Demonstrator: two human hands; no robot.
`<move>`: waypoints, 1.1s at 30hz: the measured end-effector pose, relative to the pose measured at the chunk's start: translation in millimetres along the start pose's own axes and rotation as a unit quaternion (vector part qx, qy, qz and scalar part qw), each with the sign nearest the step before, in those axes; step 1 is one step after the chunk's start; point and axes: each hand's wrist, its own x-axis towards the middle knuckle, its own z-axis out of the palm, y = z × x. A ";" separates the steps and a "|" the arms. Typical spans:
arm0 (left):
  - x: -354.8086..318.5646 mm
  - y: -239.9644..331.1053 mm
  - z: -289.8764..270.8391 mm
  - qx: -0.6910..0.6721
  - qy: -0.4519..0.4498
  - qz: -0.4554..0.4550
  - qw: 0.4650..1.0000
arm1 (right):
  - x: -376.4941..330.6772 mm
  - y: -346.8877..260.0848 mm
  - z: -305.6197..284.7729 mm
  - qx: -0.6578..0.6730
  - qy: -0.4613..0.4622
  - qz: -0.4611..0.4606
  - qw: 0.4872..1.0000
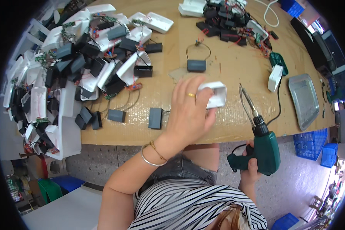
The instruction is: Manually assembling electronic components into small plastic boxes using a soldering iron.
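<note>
My left hand (191, 105) is closed around a small white plastic case (218, 96), held just above the cardboard-covered table with its hollow side showing. In my right hand (252, 168) is a green soldering gun (267, 151), gripped by its handle beyond the table's front edge. Its metal tip and thin feed tube point away from me over the table, to the right of the case and apart from it. A dark grey block (155, 118) with a wire lies left of my left hand. Beyond that hand sits another grey block (196, 66) with wires looping to a small part.
White cases, grey blocks and circuit boards heap up at the left (76, 61), partly in a white bin (71, 130). A second pile (228, 23) lies at the far side. A metal tray (303, 101) and a white block (275, 78) on a green holder (278, 63) are at right.
</note>
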 end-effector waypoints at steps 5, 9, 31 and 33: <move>3.3 0.8 -19.0 -0.005 -0.175 -0.075 0.982 | 3.7 4.5 -4.3 0.087 -0.024 0.016 0.996; 8.6 -9.9 -33.8 -0.019 -0.125 -0.091 0.988 | 18.8 16.6 3.4 0.063 0.001 -0.031 0.998; 162.3 -150.5 -199.1 0.398 0.133 -0.016 0.907 | 66.3 4.3 15.8 0.171 -0.042 0.046 0.983; 167.8 -106.2 -118.0 0.190 -0.012 -0.155 0.970 | 65.8 2.6 16.2 0.178 -0.033 0.039 0.983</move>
